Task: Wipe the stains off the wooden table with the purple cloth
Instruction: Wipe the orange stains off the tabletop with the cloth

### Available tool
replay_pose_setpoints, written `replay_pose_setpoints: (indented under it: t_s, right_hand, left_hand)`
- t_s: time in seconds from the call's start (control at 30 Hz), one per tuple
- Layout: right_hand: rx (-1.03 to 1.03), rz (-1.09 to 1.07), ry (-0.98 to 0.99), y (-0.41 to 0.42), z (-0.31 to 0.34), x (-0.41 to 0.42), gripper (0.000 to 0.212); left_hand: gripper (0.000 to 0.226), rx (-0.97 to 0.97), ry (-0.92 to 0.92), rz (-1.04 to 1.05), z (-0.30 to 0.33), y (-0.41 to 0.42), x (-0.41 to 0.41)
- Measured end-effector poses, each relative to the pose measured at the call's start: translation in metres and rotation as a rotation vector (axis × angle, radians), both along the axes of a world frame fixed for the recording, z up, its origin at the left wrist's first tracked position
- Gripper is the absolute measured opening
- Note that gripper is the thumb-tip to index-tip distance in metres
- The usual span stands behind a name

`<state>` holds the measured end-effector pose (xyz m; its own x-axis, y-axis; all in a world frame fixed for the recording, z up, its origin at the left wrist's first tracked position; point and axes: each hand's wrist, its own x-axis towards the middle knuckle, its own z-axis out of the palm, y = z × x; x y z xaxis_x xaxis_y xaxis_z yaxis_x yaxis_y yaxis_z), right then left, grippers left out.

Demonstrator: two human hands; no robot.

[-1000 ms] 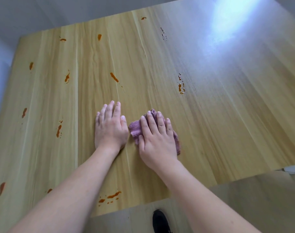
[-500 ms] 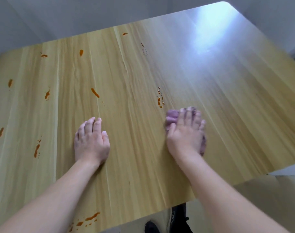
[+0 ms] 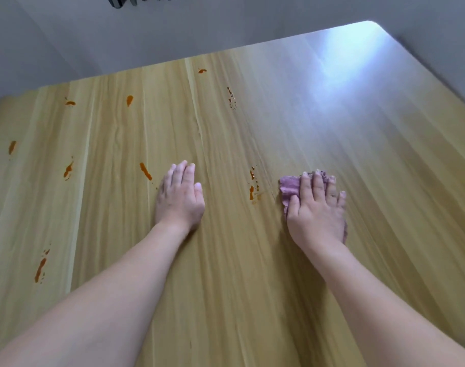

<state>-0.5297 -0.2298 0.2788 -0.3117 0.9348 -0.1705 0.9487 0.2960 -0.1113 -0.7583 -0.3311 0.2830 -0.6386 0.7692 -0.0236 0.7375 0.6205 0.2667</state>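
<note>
The wooden table (image 3: 252,287) fills the head view. My right hand (image 3: 316,210) lies flat on the purple cloth (image 3: 289,185), pressing it against the wood; most of the cloth is hidden under the palm. Just left of the cloth is an orange stain (image 3: 253,185) made of several drops. My left hand (image 3: 179,197) rests palm down on the bare wood, fingers together, holding nothing. Close to its fingers on the left is an orange streak (image 3: 145,171). More orange stains (image 3: 68,169) dot the left half and the far side of the table.
A dotted stain (image 3: 231,98) and a small blot (image 3: 202,71) lie near the far edge. Bright glare (image 3: 345,64) covers the far right corner. A grey wall (image 3: 173,27) stands behind the table, with a dark object (image 3: 136,0) at the top edge.
My right hand has slid the cloth to the right, away from my left hand, past the drop stain. The camera view has tilted up and the near table edge has left the frame.
</note>
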Motion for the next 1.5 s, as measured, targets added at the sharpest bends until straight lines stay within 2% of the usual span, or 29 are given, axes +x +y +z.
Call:
replay_pose_setpoints:
  t_s: [0.1,0.27,0.4,0.57,0.67,0.8,0.9,1.0,1.07,1.2,1.3,1.37,1.5]
  right_hand:
    - [0.064,0.013,0.043,-0.008,-0.003,-0.030,0.069]
    - [0.034,0.323,0.222,-0.056,-0.002,-0.098,0.061]
    - [0.016,0.460,0.216,-0.018,-0.007,-0.089,0.060]
    - [0.013,0.055,0.034,0.087,-0.003,-0.045,0.060]
    - [0.028,-0.056,0.058,0.083,-0.003,-0.060,0.061]
    - [0.074,0.163,0.198,0.007,-0.007,-0.112,0.061]
    - [-0.004,0.389,0.273,-0.045,-0.001,-0.126,0.059]
    - [-0.015,0.542,0.271,-0.030,-0.003,-0.111,0.057]
    - [0.008,0.491,0.226,0.007,-0.003,-0.094,0.060]
    - [-0.002,0.179,0.042,0.085,0.002,-0.069,0.061]
    - [0.024,0.069,0.073,0.079,-0.002,-0.082,0.064]
    - [0.057,0.155,0.151,0.043,-0.003,-0.100,0.066]
    - [0.013,0.478,0.242,-0.023,0.002,-0.111,0.059]
  left_hand:
    - [0.051,0.050,0.000,0.025,-0.004,-0.003,0.002]
    - [0.055,0.087,0.041,0.047,-0.006,-0.002,0.001]
    - [0.059,0.091,0.060,0.076,-0.008,-0.002,0.001]
    - [0.058,0.083,0.056,0.084,-0.008,-0.003,0.003]
    - [0.059,0.085,0.053,0.096,-0.007,-0.003,0.005]
    - [0.060,0.100,0.037,0.098,-0.005,-0.002,0.002]
    - [0.060,0.117,0.036,0.091,-0.004,-0.002,0.000]
    - [0.057,0.113,0.036,0.091,-0.004,-0.002,0.000]
    - [0.057,0.110,0.036,0.100,-0.004,-0.002,0.002]
    - [0.057,0.092,0.031,0.108,-0.003,-0.002,0.003]
    - [0.057,0.081,0.040,0.096,-0.004,-0.001,0.001]
    - [0.057,0.073,0.039,0.098,-0.003,0.000,0.000]
    - [0.060,0.028,0.042,0.078,0.001,0.000,0.000]
